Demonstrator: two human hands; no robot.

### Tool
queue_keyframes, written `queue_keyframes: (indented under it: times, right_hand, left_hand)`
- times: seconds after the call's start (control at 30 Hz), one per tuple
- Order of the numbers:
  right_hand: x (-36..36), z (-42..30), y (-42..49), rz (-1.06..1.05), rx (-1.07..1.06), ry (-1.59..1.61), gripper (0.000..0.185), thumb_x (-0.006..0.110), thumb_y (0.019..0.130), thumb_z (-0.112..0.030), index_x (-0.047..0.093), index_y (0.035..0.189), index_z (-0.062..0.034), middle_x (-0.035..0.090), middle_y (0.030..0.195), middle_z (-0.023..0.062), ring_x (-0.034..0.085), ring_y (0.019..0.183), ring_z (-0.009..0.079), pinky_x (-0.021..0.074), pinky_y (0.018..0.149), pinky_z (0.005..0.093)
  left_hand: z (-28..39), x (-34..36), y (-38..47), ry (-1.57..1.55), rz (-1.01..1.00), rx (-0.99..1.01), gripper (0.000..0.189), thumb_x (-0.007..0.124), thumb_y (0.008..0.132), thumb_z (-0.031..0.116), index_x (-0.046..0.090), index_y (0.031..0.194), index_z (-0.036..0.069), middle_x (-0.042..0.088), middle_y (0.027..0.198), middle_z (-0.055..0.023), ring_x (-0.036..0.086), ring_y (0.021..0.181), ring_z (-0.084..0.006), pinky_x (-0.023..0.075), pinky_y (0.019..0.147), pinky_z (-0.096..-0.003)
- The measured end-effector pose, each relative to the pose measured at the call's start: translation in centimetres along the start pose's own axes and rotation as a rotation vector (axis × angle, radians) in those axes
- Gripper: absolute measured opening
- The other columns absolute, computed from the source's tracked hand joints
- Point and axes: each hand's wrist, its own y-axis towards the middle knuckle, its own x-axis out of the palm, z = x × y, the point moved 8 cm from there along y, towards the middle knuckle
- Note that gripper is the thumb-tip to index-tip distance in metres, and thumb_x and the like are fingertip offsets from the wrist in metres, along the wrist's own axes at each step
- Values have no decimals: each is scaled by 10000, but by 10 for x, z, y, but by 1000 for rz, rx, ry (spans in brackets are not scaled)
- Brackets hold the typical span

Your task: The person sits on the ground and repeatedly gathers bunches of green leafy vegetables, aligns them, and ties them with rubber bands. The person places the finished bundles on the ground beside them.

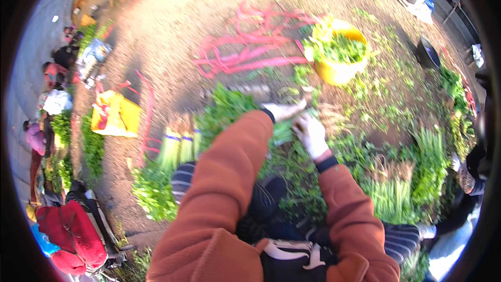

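Note:
My left hand (285,110), in a pale glove, reaches across a bunch of leafy green stalks (282,131) in front of me. Close beside it my right hand (311,133), also gloved, bends its fingers at the stalks near their root end. Blur hides how firmly either hand holds them. The bunch's leaves (231,103) spread to the left, and pale roots (332,117) lie to the right. Banded bundles of stalks (180,145) rest left of my arm, roots pointing away from me. More rooted stalks (391,196) lie at my right.
A yellow bucket (338,72) of leaves stands ahead on the right. Pink plastic strips (250,56) lie tangled on the soil. A yellow container (117,113) is on the left, a dark basin (427,53) far right. Other people sit along the left and right edges.

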Motion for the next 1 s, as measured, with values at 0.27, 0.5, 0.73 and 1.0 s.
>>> queue_keyframes:
  times: [0.27, 0.5, 0.73, 1.0]
  right_hand:
    - [-7, 33, -15, 117, 155, 209, 166, 684, 801, -192, 566, 889, -113, 599, 886, 64, 629, 790, 268, 511, 666, 385]
    - [15, 19, -7, -29, 85, -24, 334, 766, 699, -294, 629, 975, -165, 614, 961, 57, 625, 846, 287, 518, 712, 402]
    - [-7, 47, -22, 216, 249, 365, 70, 629, 837, -106, 572, 873, -89, 626, 797, 101, 631, 718, 287, 501, 654, 379]
    - [-4, 12, -7, 23, 77, 156, 270, 763, 738, -211, 619, 956, -141, 612, 944, 25, 627, 801, 218, 511, 719, 307]
  left_hand:
    - [19, 9, -10, -11, -69, -25, 1021, 181, 802, 841, 321, 1463, 76, 314, 1507, -122, 258, 1394, -220, 149, 1152, -359]
    - [9, 1, -9, 45, 79, 29, 1040, 240, 785, 851, 347, 1446, 56, 300, 1510, -148, 264, 1397, -237, 160, 1150, -382]
    - [25, 21, -28, -227, -103, -93, 926, 289, 827, 806, 508, 1341, 68, 544, 1308, -118, 461, 1203, -188, 287, 1075, -351]
    - [-34, -11, 15, -139, -13, -150, 937, 262, 848, 783, 336, 1453, 72, 328, 1491, -113, 293, 1352, -207, 162, 1137, -328]
